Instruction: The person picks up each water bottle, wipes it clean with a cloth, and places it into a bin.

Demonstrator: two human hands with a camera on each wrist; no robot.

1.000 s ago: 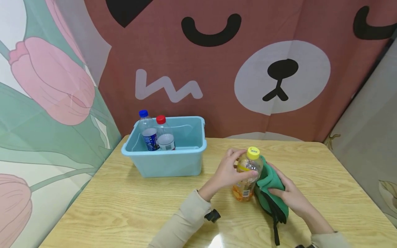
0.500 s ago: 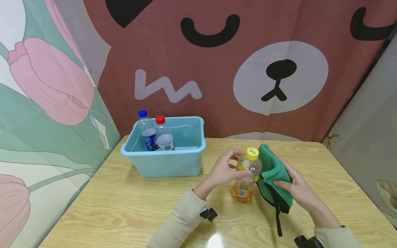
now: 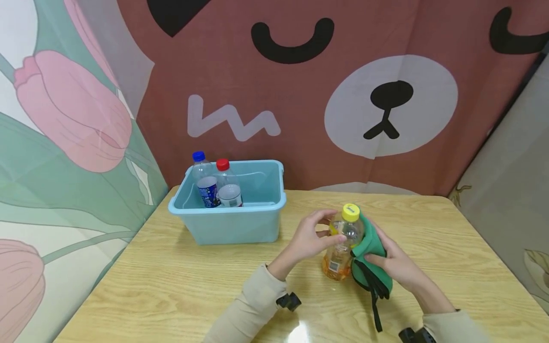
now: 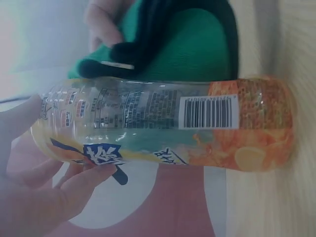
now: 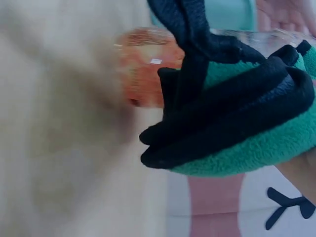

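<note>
A clear plastic bottle (image 3: 337, 259) with a yellow cap and an orange-printed label stands on the table. My left hand (image 3: 310, 238) grips its upper part, thumb on the near side and fingers behind. In the left wrist view the bottle (image 4: 207, 118) shows its barcode and orange patterned base. My right hand (image 3: 396, 259) holds a folded green cloth (image 3: 372, 247) with black edging and a hanging black loop, pressed against the bottle's right side. The right wrist view shows the cloth (image 5: 237, 153) bunched, partly hiding the bottle (image 5: 143, 64) behind it.
A light blue bin (image 3: 233, 226) stands at the back left of the wooden table (image 3: 171, 295). Inside it are a blue-capped bottle (image 3: 208, 190) and a red-capped bottle (image 3: 230, 193). A printed curtain (image 3: 300, 119) hangs behind the table.
The green cloth shifted up and right along the bottle, then came back down and left against it. My left hand keeps its grip and the bottle stays about in place.
</note>
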